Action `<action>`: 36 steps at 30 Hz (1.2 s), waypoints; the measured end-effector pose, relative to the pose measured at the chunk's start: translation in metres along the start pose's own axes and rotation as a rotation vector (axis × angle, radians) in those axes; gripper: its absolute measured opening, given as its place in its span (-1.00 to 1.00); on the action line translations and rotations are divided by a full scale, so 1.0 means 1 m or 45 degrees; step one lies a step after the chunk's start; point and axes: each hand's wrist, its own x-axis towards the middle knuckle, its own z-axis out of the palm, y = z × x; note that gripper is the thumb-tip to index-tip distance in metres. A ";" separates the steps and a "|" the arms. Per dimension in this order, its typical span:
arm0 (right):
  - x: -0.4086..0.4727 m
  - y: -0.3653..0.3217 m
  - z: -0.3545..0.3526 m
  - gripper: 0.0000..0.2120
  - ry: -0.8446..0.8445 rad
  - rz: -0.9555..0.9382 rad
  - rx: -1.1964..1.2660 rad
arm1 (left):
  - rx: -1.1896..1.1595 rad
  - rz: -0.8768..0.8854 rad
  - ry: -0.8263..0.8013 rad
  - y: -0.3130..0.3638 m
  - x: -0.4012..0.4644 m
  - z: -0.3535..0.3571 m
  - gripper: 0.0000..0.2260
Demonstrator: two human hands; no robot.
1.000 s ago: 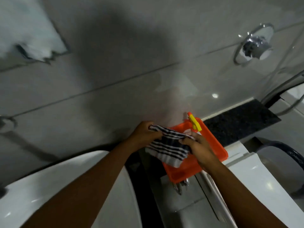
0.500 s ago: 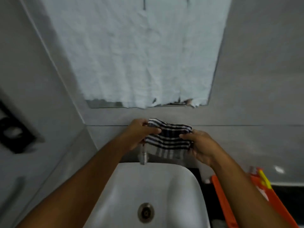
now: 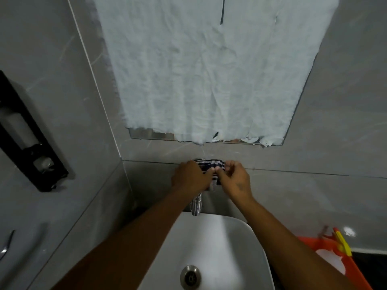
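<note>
Head camera finds the striped cloth [image 3: 211,164] bunched over the top of the chrome tap [image 3: 196,204], close against the grey wall above the white basin [image 3: 240,237]. The left hand [image 3: 189,176] curls round the cloth's left end, and the right hand [image 3: 234,178] pinches its right end between thumb and bent fingers, knuckles nearly meeting. To wipe well, I judge the cloth should be pulled taut round the tap body and drawn side to side, then down towards the spout; slack cloth would likely slip off. Above hangs the paper-covered mirror [image 3: 209,70]; an orange tray [image 3: 356,268] sits lower right.
</note>
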 end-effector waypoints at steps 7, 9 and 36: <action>0.027 0.060 -0.046 -0.44 0.081 -1.033 -1.253 | -1.545 -0.808 -0.740 -0.011 0.023 -0.004 -0.79; 0.035 0.074 -0.047 -0.36 0.022 -1.057 -1.360 | -1.477 -0.786 -0.760 -0.013 0.028 -0.004 -0.81; 0.048 0.088 -0.035 -0.20 0.072 -1.119 -1.494 | -0.796 0.007 0.084 -0.049 -0.084 0.051 -0.40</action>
